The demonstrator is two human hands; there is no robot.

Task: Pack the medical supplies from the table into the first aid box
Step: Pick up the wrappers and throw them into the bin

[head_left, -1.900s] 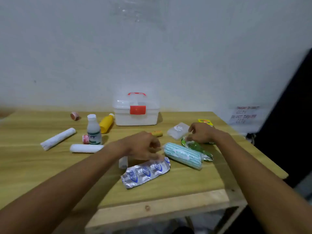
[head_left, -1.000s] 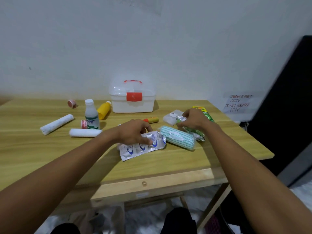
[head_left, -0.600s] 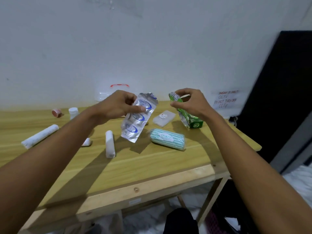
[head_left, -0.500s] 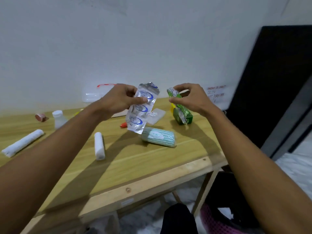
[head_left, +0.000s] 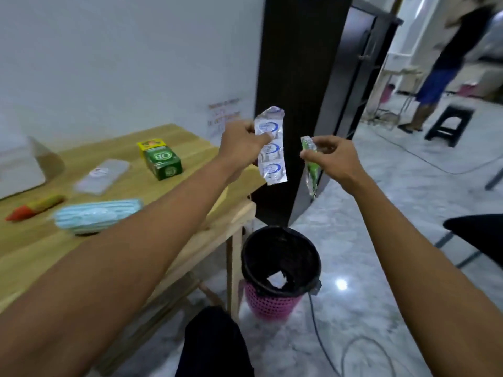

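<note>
Blister strip (head_left: 271,145), silver with blue rings, hangs upright at the centre of the frame, pinched near its top between the thumb and fingers of the left hand (head_left: 241,144), whose other fingers are curled in. Just to its right, apart from it, a green sachet (head_left: 310,165) dangles edge-on from the right hand (head_left: 333,156), held at its top by thumb and fingertips, the rest of the hand half closed. Both packets are held out past the table's right end, in front of a dark door (head_left: 304,77). Below them, at lower centre, a pink bin (head_left: 272,304) with a black liner stands on the marble floor just beside the table leg. On the wooden table (head_left: 190,142), left of the forearm, lie a green box (head_left: 162,160), a clear packet (head_left: 102,176), a pale blue striped roll (head_left: 96,216) and a red and yellow tube (head_left: 34,208). The white first aid box (head_left: 16,167) sits at the left edge, blurred. A person (head_left: 441,63) stands at the upper right, near a black stool (head_left: 449,123).
</note>
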